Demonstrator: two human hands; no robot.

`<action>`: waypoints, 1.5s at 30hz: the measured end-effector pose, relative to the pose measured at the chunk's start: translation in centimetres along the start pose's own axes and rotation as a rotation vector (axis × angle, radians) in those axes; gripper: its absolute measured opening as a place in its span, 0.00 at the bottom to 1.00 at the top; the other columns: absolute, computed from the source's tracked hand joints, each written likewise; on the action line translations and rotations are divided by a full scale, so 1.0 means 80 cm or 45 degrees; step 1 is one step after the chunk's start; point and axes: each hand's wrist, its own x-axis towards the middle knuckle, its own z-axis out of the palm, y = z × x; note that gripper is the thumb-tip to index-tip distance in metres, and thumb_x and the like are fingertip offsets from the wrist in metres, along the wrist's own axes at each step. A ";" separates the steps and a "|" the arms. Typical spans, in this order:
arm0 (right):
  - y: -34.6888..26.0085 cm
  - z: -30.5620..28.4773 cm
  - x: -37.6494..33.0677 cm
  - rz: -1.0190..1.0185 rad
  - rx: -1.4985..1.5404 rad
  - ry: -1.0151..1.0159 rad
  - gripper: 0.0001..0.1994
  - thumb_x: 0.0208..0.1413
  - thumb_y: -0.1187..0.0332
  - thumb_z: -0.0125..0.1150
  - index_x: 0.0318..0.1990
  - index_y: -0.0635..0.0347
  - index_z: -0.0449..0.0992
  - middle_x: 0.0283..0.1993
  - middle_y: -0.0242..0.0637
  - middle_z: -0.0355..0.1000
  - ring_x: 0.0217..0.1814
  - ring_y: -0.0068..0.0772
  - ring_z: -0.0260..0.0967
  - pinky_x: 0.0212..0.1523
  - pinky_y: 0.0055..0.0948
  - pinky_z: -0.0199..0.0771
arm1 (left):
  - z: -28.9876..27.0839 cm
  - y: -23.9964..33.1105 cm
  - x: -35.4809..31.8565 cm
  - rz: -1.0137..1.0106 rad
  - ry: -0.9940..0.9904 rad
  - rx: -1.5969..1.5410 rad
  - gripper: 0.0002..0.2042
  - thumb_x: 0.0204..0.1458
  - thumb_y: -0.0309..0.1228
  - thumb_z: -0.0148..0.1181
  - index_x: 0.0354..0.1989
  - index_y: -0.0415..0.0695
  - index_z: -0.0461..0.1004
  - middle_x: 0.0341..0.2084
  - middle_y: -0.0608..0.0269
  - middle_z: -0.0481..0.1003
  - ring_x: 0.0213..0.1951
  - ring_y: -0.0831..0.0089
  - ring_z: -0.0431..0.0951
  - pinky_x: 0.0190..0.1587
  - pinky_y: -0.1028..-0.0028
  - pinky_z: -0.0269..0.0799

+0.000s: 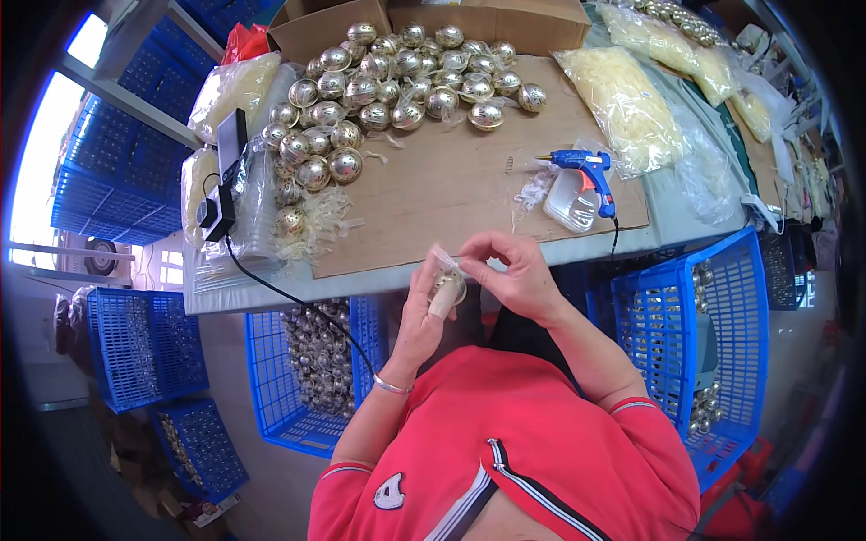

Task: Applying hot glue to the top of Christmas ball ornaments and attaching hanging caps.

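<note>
My left hand holds a shiny gold ball ornament just below the table's front edge. My right hand pinches a thin, pale translucent strip at the top of that ball. A large pile of the same gold balls covers the far left of a brown cardboard sheet on the table. A blue hot-glue gun rests on the cardboard's right side beside a clear plastic tray.
Bags of pale fibre lie at the right of the table. Blue plastic crates with more balls stand on the floor left and right. A black power adapter and cable sit at the table's left edge. Cardboard boxes stand behind.
</note>
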 end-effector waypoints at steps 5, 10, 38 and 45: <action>0.023 0.018 -0.025 -0.069 -0.091 0.188 0.09 0.50 0.79 0.59 0.40 0.62 0.71 0.29 0.33 0.73 0.32 0.19 0.70 0.30 0.20 0.69 | 0.018 0.031 0.000 -0.047 0.056 -0.522 0.37 0.57 0.27 0.46 0.69 0.59 0.31 0.46 0.63 0.64 0.38 0.76 0.68 0.34 0.77 0.67; 0.031 0.022 -0.027 -0.280 -0.323 0.285 0.12 0.48 0.80 0.60 0.41 0.62 0.70 0.30 0.38 0.73 0.31 0.28 0.72 0.29 0.23 0.71 | 0.023 0.043 -0.001 -0.068 0.026 -0.684 0.37 0.57 0.25 0.46 0.69 0.61 0.30 0.51 0.59 0.61 0.42 0.72 0.70 0.38 0.73 0.73; 0.082 -0.193 -0.016 0.138 -1.123 1.022 0.10 0.48 0.71 0.57 0.37 0.67 0.70 0.30 0.45 0.70 0.29 0.41 0.70 0.32 0.38 0.67 | 0.005 0.034 0.025 0.207 0.355 -0.671 0.35 0.58 0.55 0.41 0.69 0.55 0.37 0.31 0.67 0.71 0.22 0.85 0.67 0.16 0.88 0.57; 0.011 -0.095 -0.064 0.354 0.388 0.281 0.22 0.46 0.78 0.56 0.51 0.66 0.61 0.27 0.47 0.72 0.17 0.31 0.68 0.15 0.23 0.67 | -0.006 0.026 0.025 0.226 0.452 -0.565 0.39 0.55 0.63 0.29 0.69 0.49 0.37 0.29 0.68 0.71 0.26 0.84 0.69 0.24 0.86 0.65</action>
